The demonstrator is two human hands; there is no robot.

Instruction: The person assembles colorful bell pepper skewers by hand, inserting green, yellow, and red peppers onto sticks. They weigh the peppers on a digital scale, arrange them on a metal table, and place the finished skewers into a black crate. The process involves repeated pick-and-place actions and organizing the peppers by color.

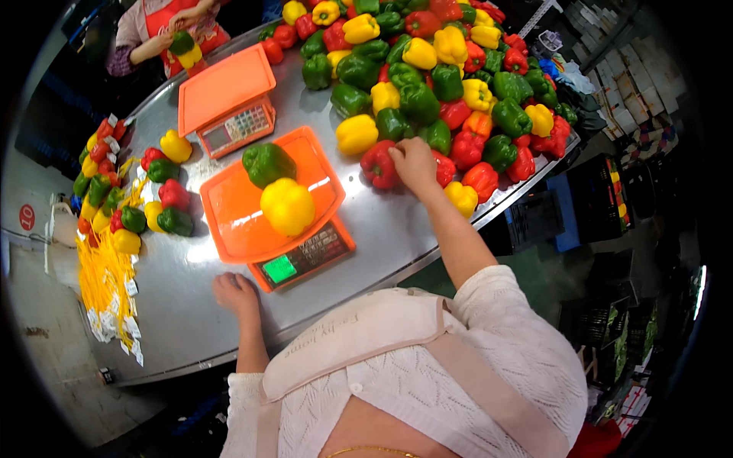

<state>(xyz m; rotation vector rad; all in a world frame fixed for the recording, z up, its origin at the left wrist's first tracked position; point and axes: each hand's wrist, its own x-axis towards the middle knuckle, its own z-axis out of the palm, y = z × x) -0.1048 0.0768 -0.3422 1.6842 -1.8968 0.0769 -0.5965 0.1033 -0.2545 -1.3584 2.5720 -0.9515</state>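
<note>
My right hand [414, 164] has its fingers closed on a red bell pepper [379, 165] at the near left edge of a big pile of bell peppers [427, 84]. My left hand [236, 295] rests on the metal table with its fingers curled in, and nothing shows in it. Beside it stands an orange weighing scale [221, 229] with a lit green display. On the scale's tray lie a green bell pepper [269, 165] and a yellow bell pepper [288, 207], touching each other.
A second orange scale [227, 88] stands farther back. Yellow ties with white tags [114, 282] lie at the left, next to groups of mixed peppers [174, 195]. Across the table, another person in a red apron [164, 27] holds peppers. Dark crates [603, 320] stand at the right.
</note>
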